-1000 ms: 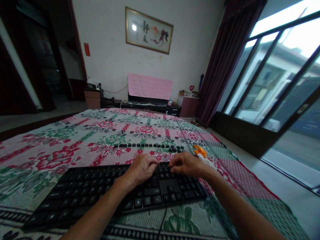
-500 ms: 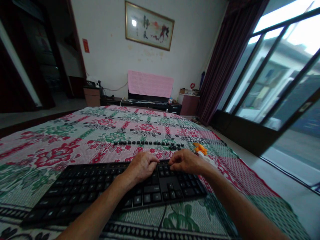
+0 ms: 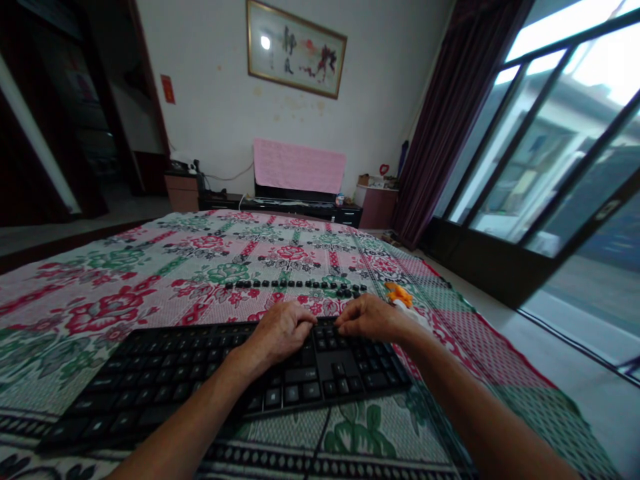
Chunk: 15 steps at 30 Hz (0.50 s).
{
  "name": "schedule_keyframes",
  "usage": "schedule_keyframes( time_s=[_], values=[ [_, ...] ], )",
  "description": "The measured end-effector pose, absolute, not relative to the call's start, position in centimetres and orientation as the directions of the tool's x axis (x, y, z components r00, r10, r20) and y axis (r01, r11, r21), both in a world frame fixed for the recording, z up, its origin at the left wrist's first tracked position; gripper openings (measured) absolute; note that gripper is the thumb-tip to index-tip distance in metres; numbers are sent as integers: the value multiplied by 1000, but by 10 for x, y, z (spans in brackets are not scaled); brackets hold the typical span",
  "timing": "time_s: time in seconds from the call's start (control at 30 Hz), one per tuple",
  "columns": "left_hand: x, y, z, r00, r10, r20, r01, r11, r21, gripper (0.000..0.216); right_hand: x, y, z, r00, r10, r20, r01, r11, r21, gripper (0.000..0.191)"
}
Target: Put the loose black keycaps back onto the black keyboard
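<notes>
A black computer keyboard (image 3: 170, 373) lies slightly slanted on a flowered bedspread in front of me. My left hand (image 3: 283, 332) rests over its upper middle, fingers curled in and thumb against the forefinger near the top edge. Just to the right, my right hand (image 3: 367, 319) pinches with thumb and fingertips at the top row above the arrow-key block. Whatever sits between the fingertips of either hand is too small or hidden to make out. Beyond the keyboard, a row of loose black keycaps (image 3: 291, 284) lies on the bedspread, with several more clustered (image 3: 350, 292) at its right end.
An orange object (image 3: 399, 295) with a white part lies right of the keycaps, beside my right wrist. The patterned bedspread (image 3: 190, 267) stretches to a low cabinet with a pink cloth (image 3: 300, 167). A glazed door (image 3: 545, 167) stands at the right.
The whole view has shifted slightly. Both hands stay at nearly the same spots on the keyboard; the right hand's fingertips have closed in a little.
</notes>
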<state>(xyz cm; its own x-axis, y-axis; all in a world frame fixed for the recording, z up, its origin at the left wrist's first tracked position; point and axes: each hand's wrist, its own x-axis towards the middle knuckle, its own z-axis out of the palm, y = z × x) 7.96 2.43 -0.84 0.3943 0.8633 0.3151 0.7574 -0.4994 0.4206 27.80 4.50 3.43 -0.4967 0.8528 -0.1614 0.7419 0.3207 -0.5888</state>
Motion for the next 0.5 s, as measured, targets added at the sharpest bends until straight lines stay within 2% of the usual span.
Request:
schedule_keyframes(
  time_s=[0.33,0.5],
  values=[
    [80,23,-7,409,865,292,770,-499,398,26,272,45,25,-419,902,-106,770,292,-567,21],
    [81,22,-5,402,871,282,773,-488,406,26,282,49,23,-543,836,-75,690,394,-607,23]
  ],
)
